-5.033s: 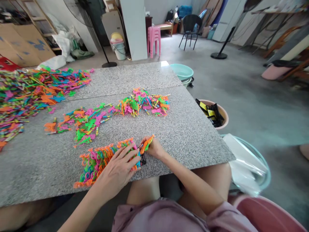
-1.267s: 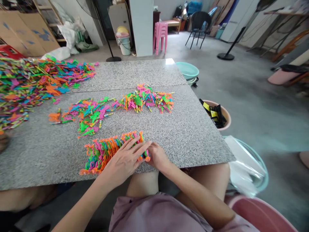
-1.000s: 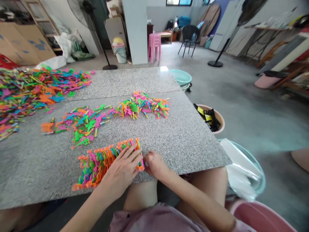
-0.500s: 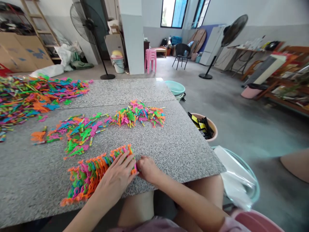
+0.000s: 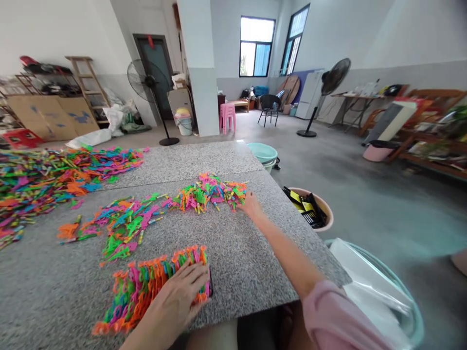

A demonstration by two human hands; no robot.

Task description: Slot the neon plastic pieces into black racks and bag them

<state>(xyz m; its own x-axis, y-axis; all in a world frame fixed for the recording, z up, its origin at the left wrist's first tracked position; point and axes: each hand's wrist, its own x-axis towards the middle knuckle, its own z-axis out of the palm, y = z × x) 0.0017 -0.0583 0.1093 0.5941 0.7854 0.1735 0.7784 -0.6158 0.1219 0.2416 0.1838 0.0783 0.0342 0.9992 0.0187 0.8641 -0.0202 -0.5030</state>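
Note:
A row of small plastic toys (image 5: 146,279) in orange, green, pink and blue stands packed side by side near the table's front edge. Across the right end of that row lies my left hand (image 5: 184,291), its fingers stretched flat over the toys. A dark edge shows under the row's right end. My right hand (image 5: 251,205) has its fingertips at the right side of a loose toy pile (image 5: 209,193). Its fingers are curled and partly hidden, so whether one toy is pinched cannot be made out.
A smaller scatter of toys (image 5: 127,221) lies left of the middle, and a large heap (image 5: 65,180) fills the far left. Beyond the speckled stone table's (image 5: 251,262) right edge stand a tub of black and yellow pieces (image 5: 330,218), a blue basin (image 5: 260,151) and clear plastic sheets (image 5: 368,282).
My right hand has left the right end of the row and reached forward to the loose pile. My left hand stays on the row. The head view has tilted upward.

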